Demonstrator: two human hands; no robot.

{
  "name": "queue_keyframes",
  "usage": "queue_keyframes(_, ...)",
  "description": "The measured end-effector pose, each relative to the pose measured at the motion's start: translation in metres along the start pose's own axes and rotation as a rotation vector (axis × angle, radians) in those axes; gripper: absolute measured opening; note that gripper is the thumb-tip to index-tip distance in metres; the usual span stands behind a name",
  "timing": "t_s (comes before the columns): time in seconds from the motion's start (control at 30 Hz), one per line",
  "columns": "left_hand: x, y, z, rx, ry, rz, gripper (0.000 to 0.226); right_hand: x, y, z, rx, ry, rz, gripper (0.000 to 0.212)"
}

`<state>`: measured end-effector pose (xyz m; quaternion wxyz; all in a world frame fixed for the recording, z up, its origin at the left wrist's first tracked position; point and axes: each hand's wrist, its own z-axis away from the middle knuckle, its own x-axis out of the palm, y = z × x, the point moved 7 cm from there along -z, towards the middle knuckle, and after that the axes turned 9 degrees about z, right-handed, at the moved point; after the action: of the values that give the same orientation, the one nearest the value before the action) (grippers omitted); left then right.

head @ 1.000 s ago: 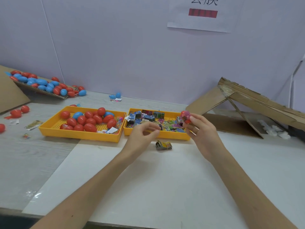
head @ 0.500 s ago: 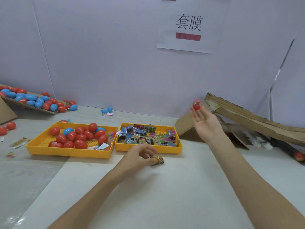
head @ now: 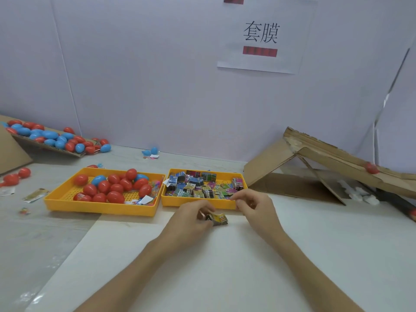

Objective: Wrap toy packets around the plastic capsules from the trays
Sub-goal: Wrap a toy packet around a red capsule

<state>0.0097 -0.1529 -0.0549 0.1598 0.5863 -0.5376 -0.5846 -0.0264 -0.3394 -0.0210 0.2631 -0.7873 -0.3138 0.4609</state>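
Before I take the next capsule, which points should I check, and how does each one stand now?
1. Packet in hand: ok, the left hand pinches the yellow packet on the white mat.
2. Right hand free: ok, fingers curled, nothing visible in them.
3. Capsules available: ok, red and blue capsules lie in the left tray.
4. Packet opened wide enough: cannot tell, the left hand covers part.
5. Cardboard ramp free: not ok, one red capsule sits on it.

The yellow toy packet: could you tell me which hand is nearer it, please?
Left. The left hand pinches the packet's left end; the right hand hovers apart on its right.
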Motion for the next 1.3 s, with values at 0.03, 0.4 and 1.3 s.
queue_keyframes(0.03, -0.001, -0.001, -0.001, 0.0, 0.01, 0.003, 0.027, 0.003, -0.006, 0.003, -0.052, -0.022, 0.02, 0.031)
queue_keyframes(0.4, 0.003, 0.007, 0.002, 0.066, -0.023, -0.052, 0.032, 0.033, -0.012, 0.014, -0.218, -0.229, 0.157, 0.016)
queue_keyframes(1.3, 0.006, 0.021, 0.003, 0.154, -0.07, -0.077, 0.036, 0.028, 0.007, 0.012, 0.065, -0.21, 0.192, 0.02)
